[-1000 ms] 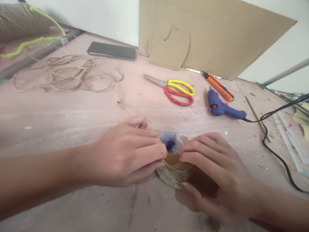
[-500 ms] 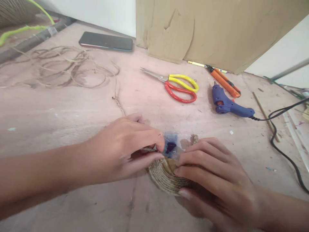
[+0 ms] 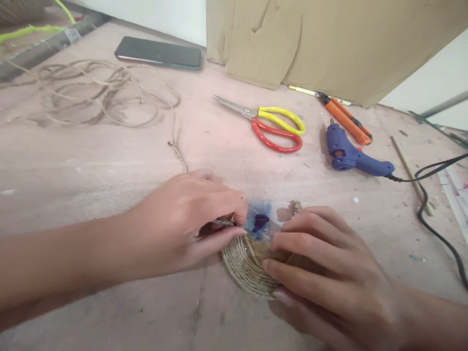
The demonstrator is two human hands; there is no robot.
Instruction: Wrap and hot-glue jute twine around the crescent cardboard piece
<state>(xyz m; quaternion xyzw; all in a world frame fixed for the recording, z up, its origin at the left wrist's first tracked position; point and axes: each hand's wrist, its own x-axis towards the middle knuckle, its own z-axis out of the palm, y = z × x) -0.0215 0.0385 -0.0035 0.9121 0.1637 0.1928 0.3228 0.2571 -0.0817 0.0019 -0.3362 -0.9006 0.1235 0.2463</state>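
A round cardboard piece partly wrapped in a coil of jute twine (image 3: 244, 268) lies on the pinkish board between my hands. My left hand (image 3: 190, 224) pinches the twine strand at the coil's upper left edge, fingers closed. My right hand (image 3: 325, 273) presses its fingers down on the bare cardboard (image 3: 263, 249) and curls around the right side, hiding that part. A blue stain with a dark purple blob (image 3: 259, 222) marks the board just behind the coil. The loose twine (image 3: 178, 151) runs from my left hand back to a tangle (image 3: 91, 92).
Yellow-and-red scissors (image 3: 276, 126), a blue glue gun (image 3: 353, 157) with a black cord (image 3: 431, 214), an orange cutter (image 3: 345, 119) and a thin stick (image 3: 411, 175) lie behind. A phone (image 3: 158, 52) and a cardboard sheet (image 3: 329, 44) stand at the back wall.
The coil now shows more at the left side, as if turned or tilted. My left hand shifted slightly left along the rim, pinching the strand. The camera tipped a little forward.
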